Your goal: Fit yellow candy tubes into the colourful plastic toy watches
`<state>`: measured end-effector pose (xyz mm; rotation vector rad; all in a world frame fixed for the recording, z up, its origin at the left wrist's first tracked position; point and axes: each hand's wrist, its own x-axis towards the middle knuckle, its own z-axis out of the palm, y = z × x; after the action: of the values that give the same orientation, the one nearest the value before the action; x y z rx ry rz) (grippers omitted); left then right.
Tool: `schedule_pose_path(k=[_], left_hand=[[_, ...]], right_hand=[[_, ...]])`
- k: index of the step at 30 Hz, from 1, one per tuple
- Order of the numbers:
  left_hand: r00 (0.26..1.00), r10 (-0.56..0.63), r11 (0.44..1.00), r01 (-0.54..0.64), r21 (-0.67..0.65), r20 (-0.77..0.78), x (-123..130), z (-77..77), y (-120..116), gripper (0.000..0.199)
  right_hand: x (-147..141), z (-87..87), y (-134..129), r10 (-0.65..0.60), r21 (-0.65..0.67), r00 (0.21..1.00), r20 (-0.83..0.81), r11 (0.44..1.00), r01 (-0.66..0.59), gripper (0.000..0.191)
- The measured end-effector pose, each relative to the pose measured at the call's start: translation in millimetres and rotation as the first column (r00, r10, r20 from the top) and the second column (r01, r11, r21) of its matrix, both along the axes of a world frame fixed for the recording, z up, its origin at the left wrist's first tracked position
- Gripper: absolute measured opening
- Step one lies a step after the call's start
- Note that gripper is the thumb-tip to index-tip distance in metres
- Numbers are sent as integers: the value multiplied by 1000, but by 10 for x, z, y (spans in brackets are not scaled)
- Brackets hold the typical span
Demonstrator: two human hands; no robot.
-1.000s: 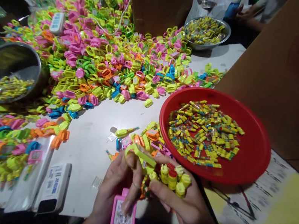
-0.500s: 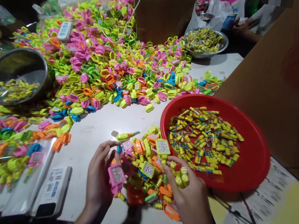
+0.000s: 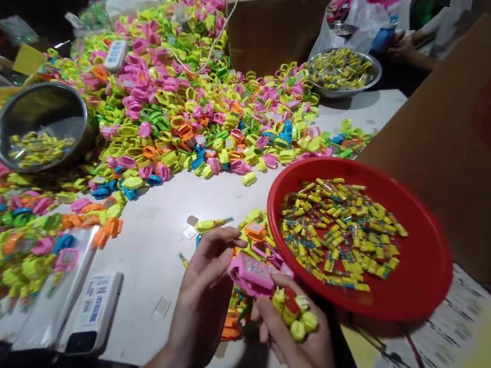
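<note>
Clamping yellow capped tubes (image 3: 294, 313) in the right hand (image 3: 293, 349), the person is curling the left hand (image 3: 202, 302) toward a pink toy watch (image 3: 251, 275) between them, though blur hides whether it grips. Much remains: a large heap of plastic watch straps (image 3: 167, 114) is covering the bench (image 3: 151, 269), beside a red plate (image 3: 426, 283) of loose tubes (image 3: 341, 231).

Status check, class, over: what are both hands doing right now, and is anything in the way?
Right hand: gripping yellow-capped tubes. Left hand: at pink toy watch. Red tray just beyond; loose toys beneath.
</note>
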<state>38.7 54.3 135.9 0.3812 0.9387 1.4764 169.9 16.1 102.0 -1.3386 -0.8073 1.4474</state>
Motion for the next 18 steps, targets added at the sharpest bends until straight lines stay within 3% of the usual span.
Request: schedule_pose_path(k=[3,6,10,13,18], left_hand=[[993,-114,989,113,-99,-8,-18,-94,-56,38],[978,-203,962,208,-177,45,-57,-146,-89,45],[963,-264,954,270,-129,60,-92,-63,-92,45],[963,-261,954,268,-132,66,-105,39,-90,41],[978,-187,974,197,-114,92,-135,107,-64,35]], right_hand=[[18,116,65,-52,-9,996,-75,999,52,47],[46,225,143,2,8,996,-84,1000,-2,45],[101,296,206,127,59,992,-26,990,-125,43],[139,340,220,195,12,980,-39,981,-194,42],[205,379,230,167,-56,970,-174,982,-179,40]])
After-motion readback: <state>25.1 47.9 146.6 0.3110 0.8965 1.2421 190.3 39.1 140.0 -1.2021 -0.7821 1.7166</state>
